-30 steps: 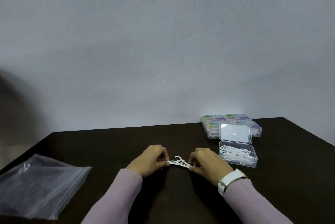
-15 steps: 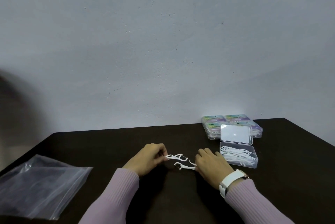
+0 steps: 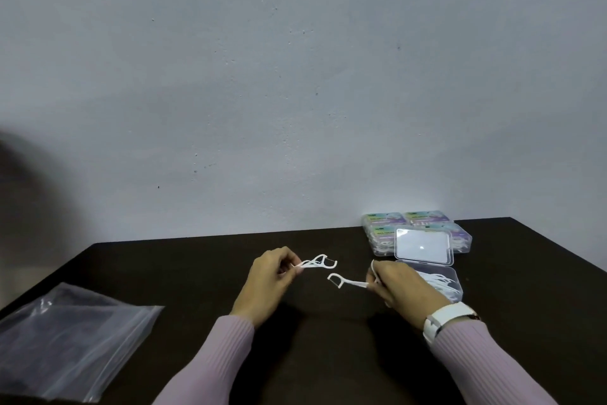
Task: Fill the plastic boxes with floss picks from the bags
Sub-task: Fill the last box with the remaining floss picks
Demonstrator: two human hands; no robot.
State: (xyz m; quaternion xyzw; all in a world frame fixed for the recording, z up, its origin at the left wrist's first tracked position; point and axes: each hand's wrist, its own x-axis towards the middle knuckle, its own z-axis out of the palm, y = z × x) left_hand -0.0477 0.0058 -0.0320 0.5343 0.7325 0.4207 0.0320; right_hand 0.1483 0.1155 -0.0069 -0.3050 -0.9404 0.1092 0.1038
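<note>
White plastic floss picks, pinched by their handles: my left hand (image 3: 269, 276) holds a small bunch (image 3: 317, 263), two or three by my guess, heads overlapping. My right hand (image 3: 399, 285) pinches one pick (image 3: 348, 282), held apart so it can go in alone. Just beyond my right hand one clear box (image 3: 455, 286) sits open, lid up, partly filled. Behind it four closed boxes (image 3: 387, 224) are stacked aside, apparently done. Far left of my left hand, one near-empty bag (image 3: 75, 342) lies flat on the table (image 3: 197, 260).

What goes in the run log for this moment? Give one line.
left hand: pinches floss picks | right hand: pinches single pick | open box: partly filled, beside right hand
</note>
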